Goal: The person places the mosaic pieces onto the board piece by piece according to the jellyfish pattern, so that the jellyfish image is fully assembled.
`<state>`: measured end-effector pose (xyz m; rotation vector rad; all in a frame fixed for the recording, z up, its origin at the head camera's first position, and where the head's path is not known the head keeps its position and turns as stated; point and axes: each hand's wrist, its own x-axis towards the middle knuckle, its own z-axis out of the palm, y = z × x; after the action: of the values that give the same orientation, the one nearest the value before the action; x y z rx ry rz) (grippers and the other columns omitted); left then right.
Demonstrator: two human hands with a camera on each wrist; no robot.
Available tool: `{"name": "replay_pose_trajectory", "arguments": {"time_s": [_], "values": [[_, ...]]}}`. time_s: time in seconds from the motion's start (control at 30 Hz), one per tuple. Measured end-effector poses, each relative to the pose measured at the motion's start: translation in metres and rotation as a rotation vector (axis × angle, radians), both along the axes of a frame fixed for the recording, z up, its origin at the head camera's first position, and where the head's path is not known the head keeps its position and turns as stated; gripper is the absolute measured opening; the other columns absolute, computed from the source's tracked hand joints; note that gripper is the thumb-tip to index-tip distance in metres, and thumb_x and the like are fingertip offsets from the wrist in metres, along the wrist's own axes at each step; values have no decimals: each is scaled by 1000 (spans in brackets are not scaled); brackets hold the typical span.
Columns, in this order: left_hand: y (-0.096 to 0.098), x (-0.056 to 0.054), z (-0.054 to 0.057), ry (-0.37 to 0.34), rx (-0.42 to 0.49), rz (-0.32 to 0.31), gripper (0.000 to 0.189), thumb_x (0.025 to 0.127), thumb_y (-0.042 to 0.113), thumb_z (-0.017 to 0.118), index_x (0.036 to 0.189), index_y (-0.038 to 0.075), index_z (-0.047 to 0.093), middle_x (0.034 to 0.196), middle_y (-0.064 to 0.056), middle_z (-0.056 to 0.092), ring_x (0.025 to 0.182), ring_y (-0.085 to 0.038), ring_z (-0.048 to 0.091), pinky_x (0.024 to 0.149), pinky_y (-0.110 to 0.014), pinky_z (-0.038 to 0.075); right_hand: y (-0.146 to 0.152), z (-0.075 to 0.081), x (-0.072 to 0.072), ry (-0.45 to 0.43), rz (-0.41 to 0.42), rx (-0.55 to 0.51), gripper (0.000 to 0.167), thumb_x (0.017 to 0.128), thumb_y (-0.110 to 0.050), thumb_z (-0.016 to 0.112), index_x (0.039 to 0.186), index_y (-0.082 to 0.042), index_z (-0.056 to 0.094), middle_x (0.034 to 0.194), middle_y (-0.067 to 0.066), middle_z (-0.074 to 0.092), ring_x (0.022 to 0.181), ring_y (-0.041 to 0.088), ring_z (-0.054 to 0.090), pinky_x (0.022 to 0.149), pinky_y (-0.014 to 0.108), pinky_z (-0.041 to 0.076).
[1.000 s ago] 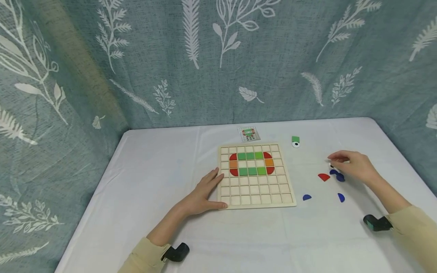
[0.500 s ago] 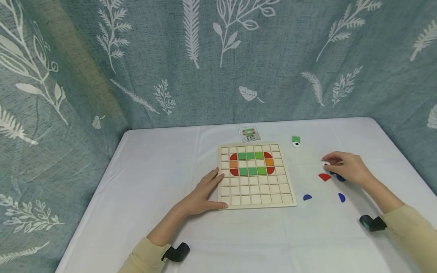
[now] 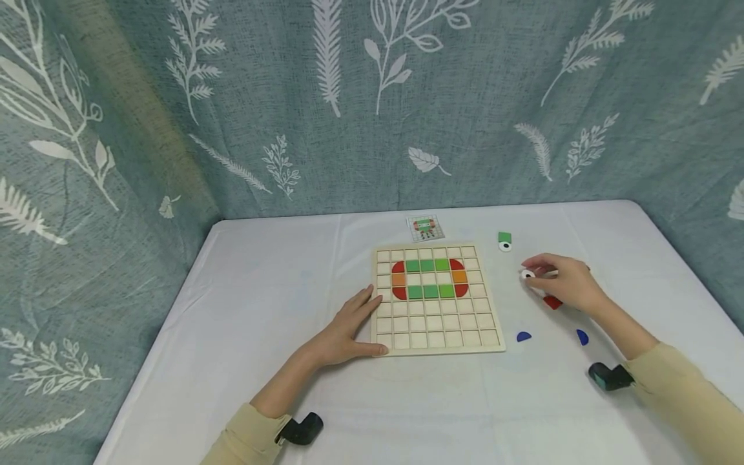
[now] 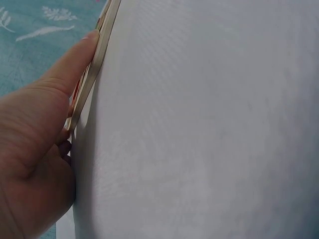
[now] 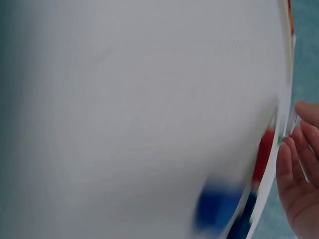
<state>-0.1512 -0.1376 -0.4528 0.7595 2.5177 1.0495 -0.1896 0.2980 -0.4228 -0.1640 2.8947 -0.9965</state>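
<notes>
A wooden grid board (image 3: 433, 322) lies on the white-covered table, with green, orange and red tiles set in a rounded ring in its upper rows. My left hand (image 3: 343, 330) rests against its left edge; the fingers stretch along the side and the thumb (image 4: 75, 59) lies on the near corner. To the right of the board, my right hand (image 3: 566, 281) pinches a white round tile with a black dot (image 3: 527, 274), like an eye. Just under that hand is a red quarter-round tile (image 3: 552, 301), partly covered by it.
A green square tile (image 3: 504, 237) touches a second eye tile (image 3: 505, 247) behind the board. Two blue half-round tiles (image 3: 524, 336) lie in front on the right. A small pattern card (image 3: 425, 227) lies beyond the board. A patterned curtain (image 3: 349, 161) hangs behind the table.
My right hand has picked up the eye tile near the blue pieces and carried it left toward the board. The left hand stays in place.
</notes>
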Motion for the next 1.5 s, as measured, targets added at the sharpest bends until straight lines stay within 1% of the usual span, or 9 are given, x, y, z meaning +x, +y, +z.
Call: {"name": "replay_pose_trajectory", "arguments": {"time_s": [0.2,0.33,0.43,0.63,0.73,0.93,1.23,1.37,1.5], "values": [[0,0,1,-20,-14,4,97,82,40,79,156,9,24,164,-7,4,149,-28,1,115,-56,13,-40,0,-11,15,72,-73,34,91,-20,71,121,-6,66,117,14,66,102,31,62,81,42,54],[1,-1,3,-30,-24,9,97,82,40,78,156,10,24,164,-5,4,149,-27,0,115,-55,12,-67,1,-17,38,154,-124,33,89,-19,73,119,-6,67,112,11,67,99,27,64,82,43,53],[2,-1,3,-25,-23,8,96,82,40,78,156,10,24,164,-6,4,149,-28,0,115,-55,12,-85,0,-22,61,227,-149,29,89,-16,73,116,-7,69,110,8,68,96,24,65,79,41,54],[2,-2,3,-21,-13,5,95,82,39,78,155,9,25,164,-7,4,149,-28,0,115,-55,13,-108,-2,-32,138,369,-111,25,88,-12,74,111,-5,70,101,6,68,90,21,64,78,39,54],[2,-2,4,-24,-9,3,95,82,39,78,155,9,25,164,-7,4,149,-28,0,115,-55,12,-113,-5,-35,153,406,-96,24,88,-11,74,111,-4,70,103,7,68,92,22,65,80,40,54],[2,-1,4,-17,-10,2,95,82,39,79,155,9,25,164,-7,5,149,-29,1,115,-55,13,-115,-7,-37,133,414,-95,24,88,-12,74,111,-6,70,105,7,68,94,22,65,81,39,53],[1,-1,2,-6,-21,5,96,82,39,78,155,8,25,164,-8,5,149,-29,1,115,-55,13,-116,-7,-36,140,422,-94,19,91,-8,69,110,-6,71,104,6,68,91,21,65,80,40,54],[1,0,2,-13,-16,5,95,83,40,78,155,8,25,163,-8,5,149,-30,1,115,-56,13,-112,-5,-35,119,366,-119,19,92,-10,67,111,-6,71,100,6,68,91,21,64,80,40,54],[0,1,2,-13,-14,6,95,82,39,78,155,8,25,163,-8,5,149,-30,2,115,-56,13,-101,-2,-36,98,258,-146,20,94,-14,66,112,-6,70,103,8,68,94,23,63,80,41,53]]}}
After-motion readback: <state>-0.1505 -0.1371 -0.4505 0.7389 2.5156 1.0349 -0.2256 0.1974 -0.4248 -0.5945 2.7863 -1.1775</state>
